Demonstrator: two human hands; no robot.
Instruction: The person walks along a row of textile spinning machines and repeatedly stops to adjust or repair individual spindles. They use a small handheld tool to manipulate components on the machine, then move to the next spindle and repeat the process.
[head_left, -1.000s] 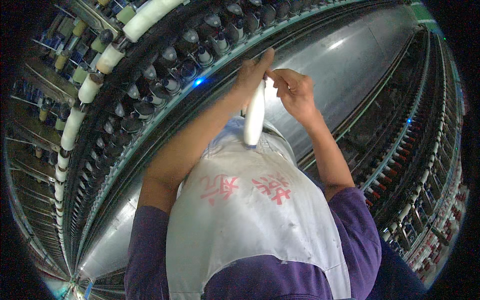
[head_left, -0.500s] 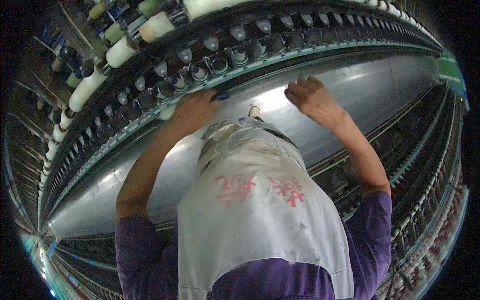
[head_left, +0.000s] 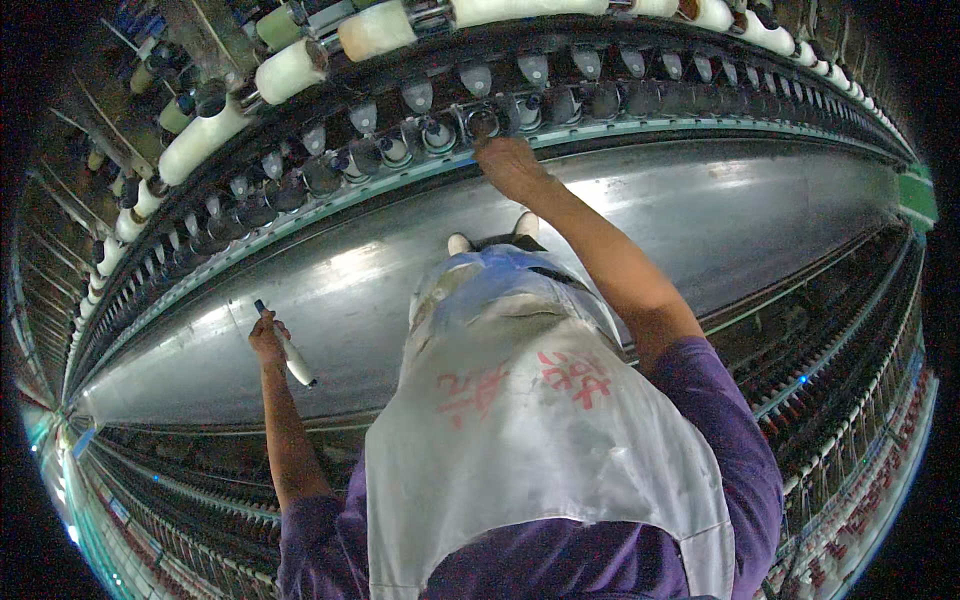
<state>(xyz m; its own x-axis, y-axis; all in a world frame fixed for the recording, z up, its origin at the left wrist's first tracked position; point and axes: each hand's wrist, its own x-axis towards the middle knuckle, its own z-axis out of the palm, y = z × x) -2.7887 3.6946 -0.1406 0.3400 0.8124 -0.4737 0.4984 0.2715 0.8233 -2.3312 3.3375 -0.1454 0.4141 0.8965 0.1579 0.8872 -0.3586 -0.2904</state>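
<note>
Left hand: at nine o'clock from the middle of our view, the left hand (head_left: 266, 338) holds a white bobbin (head_left: 297, 362), its fingers closed around the upper part.
Bobbin: off the machine and in that left grip, above the shiny grey floor (head_left: 700, 205); we see it tilted, its dark bare end toward eleven o'clock and its white, wound part toward five.
Right hand: at twelve o'clock, the right hand (head_left: 510, 167) reaches to the spindle row (head_left: 437, 133); its fingertips are in shadow, so we cannot tell whether they are spread, pressed together or pinching anything.
Spindle row: it curves from nine o'clock through twelve to two, with grey rounded pieces (head_left: 417, 95) above it and a pale green rail (head_left: 640, 129) along its lower edge.
White rolls: we see a line of white rolls (head_left: 291, 72) beyond the spindles, toward eleven o'clock and on past one.
Second machine: long rows of a second machine (head_left: 800, 400) lie at four o'clock, with a small blue light (head_left: 804, 379).
Clothing: at six o'clock we wear a pale apron (head_left: 545, 450) with red lettering over purple sleeves (head_left: 715, 440).
Feet: two light-tipped shoes (head_left: 527, 226) show just past the apron's far edge, toward twelve.
</note>
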